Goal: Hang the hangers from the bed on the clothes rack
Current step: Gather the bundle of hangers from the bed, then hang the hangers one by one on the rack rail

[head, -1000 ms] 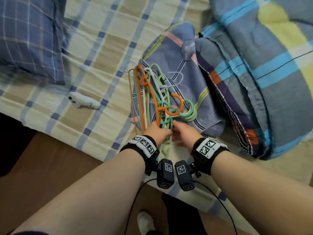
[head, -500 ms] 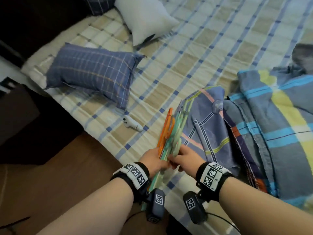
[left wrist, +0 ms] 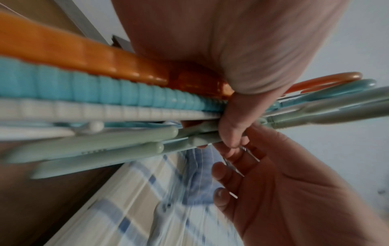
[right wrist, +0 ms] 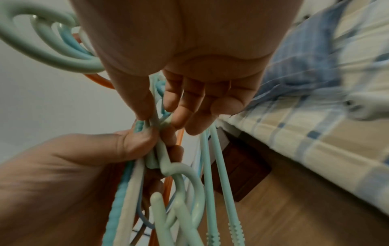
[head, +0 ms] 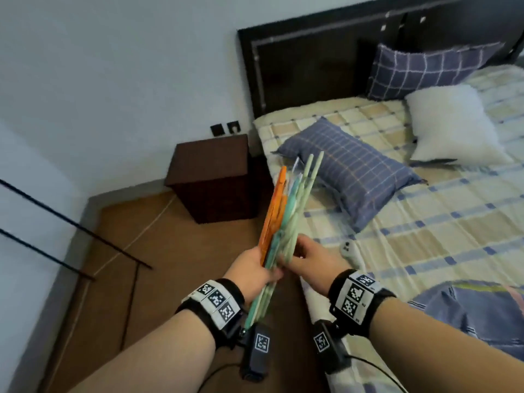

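A bundle of plastic hangers (head: 286,214), orange, teal, white and pale green, stands tilted in the air over the bed's edge. My left hand (head: 269,269) grips the bundle low down, its thumb curled over the bars (left wrist: 126,106). My right hand (head: 295,255) comes in from the right and pinches a pale green hanger (right wrist: 156,121) between thumb and forefinger. The hooks (right wrist: 52,45) curve past my right wrist. Two thin black bars of the clothes rack (head: 71,222) run along the wall at the left, well apart from the bundle.
A dark brown nightstand (head: 212,177) stands between rack and bed (head: 439,236). On the bed lie a blue checked pillow (head: 348,171), a white pillow (head: 453,123), a small white controller (head: 350,249) and folded blue clothing (head: 467,310). A light cable (head: 147,222) crosses the wooden floor.
The hangers have come up off the bed, gathered into one upright bundle. The bundle and both hands have swung left, away from the clothing, toward the floor and rack.
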A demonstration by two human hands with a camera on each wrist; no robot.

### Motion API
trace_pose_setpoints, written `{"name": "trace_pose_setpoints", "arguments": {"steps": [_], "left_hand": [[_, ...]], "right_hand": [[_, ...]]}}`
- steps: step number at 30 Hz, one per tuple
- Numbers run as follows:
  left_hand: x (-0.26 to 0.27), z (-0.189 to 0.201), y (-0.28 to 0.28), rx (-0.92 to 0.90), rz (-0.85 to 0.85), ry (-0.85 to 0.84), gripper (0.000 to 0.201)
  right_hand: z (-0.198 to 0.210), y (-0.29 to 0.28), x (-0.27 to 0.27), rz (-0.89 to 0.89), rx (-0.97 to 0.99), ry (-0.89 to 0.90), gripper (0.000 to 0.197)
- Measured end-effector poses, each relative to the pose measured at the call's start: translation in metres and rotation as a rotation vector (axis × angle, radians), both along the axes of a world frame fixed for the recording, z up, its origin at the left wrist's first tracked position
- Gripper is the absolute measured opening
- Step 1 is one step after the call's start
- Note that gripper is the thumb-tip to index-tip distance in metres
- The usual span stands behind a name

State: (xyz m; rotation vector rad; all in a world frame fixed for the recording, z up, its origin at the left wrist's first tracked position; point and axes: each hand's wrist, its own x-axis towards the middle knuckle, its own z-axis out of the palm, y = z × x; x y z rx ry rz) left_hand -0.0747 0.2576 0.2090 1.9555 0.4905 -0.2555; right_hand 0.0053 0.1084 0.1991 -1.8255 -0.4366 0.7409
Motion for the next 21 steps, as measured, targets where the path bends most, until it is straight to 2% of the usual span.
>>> {"name": "trace_pose_setpoints", "arguments": {"steps": [1, 5, 9, 12, 16, 21], "left_hand": [[-0.011, 0.006, 0.019, -0.011, 0.074, -0.019, 0.033], [-0.057, 0.024, 0.097, -0.068, 0.345, -0.109, 0.030], [-0.103, 0.035, 0.169, -0.182, 0.530, -0.204, 0.032], [-0.136, 0.040, 0.227, -0.194, 0.611, -0.260, 0.038], [-0.184, 0.048, 0.308, -0.201, 0.727, -0.295, 0.037], [-0.239, 0.064, 0.394, -0.183, 0.869, -0.314, 0.033]], "right_hand": [[0.004, 0.024, -0.002, 0.026, 0.027, 0.008, 0.040], [0.026, 0.122, -0.023, 0.198, 0.067, -0.038, 0.024], [0.041, 0.218, -0.054, 0.339, 0.099, -0.081, 0.020], [0.047, 0.290, -0.082, 0.412, 0.089, -0.086, 0.009], [0.057, 0.387, -0.119, 0.473, 0.068, -0.061, 0.005], [0.070, 0.494, -0.166, 0.622, 0.062, -0.062, 0.012]]}}
